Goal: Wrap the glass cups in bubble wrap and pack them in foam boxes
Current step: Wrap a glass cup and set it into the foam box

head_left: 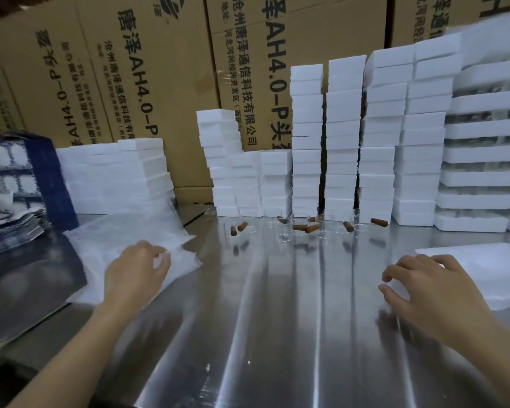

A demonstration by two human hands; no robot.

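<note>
Left hand (pixel 139 272): fingers pinch bubble wrap (pixel 124 231), near left, likely peeling one sheet.
Right hand (pixel 433 290): fingers clasp foam box (pixel 483 269) corner, near right.
Glass cups (pixel 301 225): far centre on surface (pixel 277 319), unwrapped.

foam box (pixel 483 266): cut off by right edge
left hand (pixel 136 272): fingertips blurred, hold on bubble wrap (pixel 124 231) unclear
glass cups (pixel 299 223): count unclear
</note>
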